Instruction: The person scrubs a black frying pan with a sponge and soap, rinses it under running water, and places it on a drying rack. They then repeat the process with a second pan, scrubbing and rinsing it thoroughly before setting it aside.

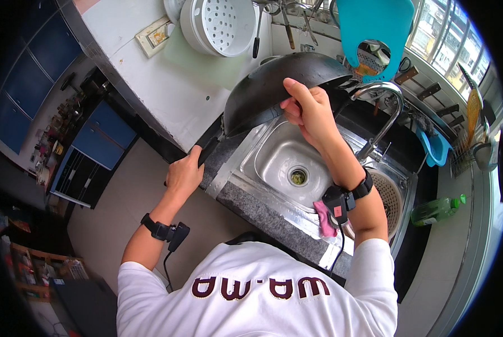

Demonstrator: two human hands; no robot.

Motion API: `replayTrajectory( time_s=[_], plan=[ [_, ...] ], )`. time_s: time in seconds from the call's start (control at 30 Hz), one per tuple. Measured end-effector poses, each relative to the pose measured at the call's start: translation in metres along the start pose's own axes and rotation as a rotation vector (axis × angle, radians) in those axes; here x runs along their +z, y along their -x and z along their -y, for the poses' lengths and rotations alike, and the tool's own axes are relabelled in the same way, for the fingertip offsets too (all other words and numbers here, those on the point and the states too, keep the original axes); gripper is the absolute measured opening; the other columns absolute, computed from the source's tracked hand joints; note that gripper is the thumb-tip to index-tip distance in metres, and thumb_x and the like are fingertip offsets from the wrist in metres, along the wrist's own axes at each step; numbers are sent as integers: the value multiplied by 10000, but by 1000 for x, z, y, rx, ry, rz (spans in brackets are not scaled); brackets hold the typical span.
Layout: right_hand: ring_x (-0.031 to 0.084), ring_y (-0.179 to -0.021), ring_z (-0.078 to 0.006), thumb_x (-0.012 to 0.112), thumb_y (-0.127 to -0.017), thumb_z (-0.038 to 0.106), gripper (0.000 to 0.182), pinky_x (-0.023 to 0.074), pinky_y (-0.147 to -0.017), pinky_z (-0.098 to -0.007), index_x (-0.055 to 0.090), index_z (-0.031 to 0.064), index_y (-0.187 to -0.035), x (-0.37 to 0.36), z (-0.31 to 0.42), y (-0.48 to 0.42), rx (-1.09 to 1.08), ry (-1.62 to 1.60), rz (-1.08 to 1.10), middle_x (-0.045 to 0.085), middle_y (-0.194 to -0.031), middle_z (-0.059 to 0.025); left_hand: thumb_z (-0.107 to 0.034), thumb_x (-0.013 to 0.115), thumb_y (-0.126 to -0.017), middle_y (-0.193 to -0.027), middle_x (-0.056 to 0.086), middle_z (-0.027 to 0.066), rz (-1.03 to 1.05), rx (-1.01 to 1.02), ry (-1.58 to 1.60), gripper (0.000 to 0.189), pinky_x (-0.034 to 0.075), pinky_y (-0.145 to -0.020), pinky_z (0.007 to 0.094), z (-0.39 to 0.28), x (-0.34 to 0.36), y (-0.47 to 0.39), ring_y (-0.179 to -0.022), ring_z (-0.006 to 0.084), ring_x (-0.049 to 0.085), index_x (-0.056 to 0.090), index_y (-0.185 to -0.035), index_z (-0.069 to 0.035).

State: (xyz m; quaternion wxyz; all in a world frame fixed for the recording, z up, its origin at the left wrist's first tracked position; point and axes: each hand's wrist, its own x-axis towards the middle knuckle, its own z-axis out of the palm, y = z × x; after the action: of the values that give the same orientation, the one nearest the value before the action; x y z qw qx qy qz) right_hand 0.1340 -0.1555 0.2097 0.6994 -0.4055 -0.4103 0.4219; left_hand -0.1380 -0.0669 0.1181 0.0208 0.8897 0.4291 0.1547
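Note:
A dark metal wok (277,86) is tilted on its side above the back left edge of the stainless steel sink (291,156). Its black handle (208,151) lies in my left hand (185,172), whose fingers are closed round it. My right hand (309,105) is raised against the wok's near side, over the basin; its fingers are curled, and the frame does not settle whether they grip the rim. Green scraps lie in the sink drain (298,177). To the right of my right hand arches the chrome faucet (392,99).
A pink cloth (325,219) lies on the sink's front edge, near a beige colander (388,193) in the right basin. A green bottle (435,210) stands at the right. White steamer baskets (224,25), a turquoise board (376,25) and knives (428,91) are along the walls.

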Motion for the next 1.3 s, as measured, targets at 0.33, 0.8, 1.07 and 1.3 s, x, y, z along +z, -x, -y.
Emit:
replayTrajectory(
  time_s=[0.33, 0.8, 1.07, 1.3],
  plan=[
    [314, -421, -64, 588, -877, 255, 432, 200, -409, -242, 506, 10, -531, 30, 11, 16, -75, 167, 2, 394, -467, 8, -129, 639, -766, -725, 624, 177, -99, 38, 44, 317, 474, -577, 481, 18, 9, 8, -664, 384, 607, 463, -1023, -73],
    [545, -713, -64, 563, -898, 165, 205, 437, -594, -214, 604, -27, -957, 88, -25, 4, 62, 627, -142, 612, -838, -10, -336, 594, -835, -679, 607, 152, 181, 39, 946, 282, 443, -577, 491, 34, 147, -22, -680, 398, 603, 478, -914, -92],
    [468, -541, -42, 612, -872, 208, 212, 351, -480, -191, 603, 7, -806, 137, -50, 0, 148, 704, -458, 538, -660, 13, -245, 622, -784, -746, 597, 130, 673, 91, 1303, 234, 439, -652, 412, 38, 206, -19, -727, 346, 589, 510, -905, -79],
    [369, -451, -26, 590, -878, 230, 282, 234, -423, -192, 582, 29, -680, 149, -58, 23, 145, 640, -662, 484, -578, 36, -246, 571, -820, -829, 630, 184, 610, 156, 1144, 305, 451, -692, 484, 74, 166, -6, -824, 416, 593, 479, -1068, -94]
  ],
)
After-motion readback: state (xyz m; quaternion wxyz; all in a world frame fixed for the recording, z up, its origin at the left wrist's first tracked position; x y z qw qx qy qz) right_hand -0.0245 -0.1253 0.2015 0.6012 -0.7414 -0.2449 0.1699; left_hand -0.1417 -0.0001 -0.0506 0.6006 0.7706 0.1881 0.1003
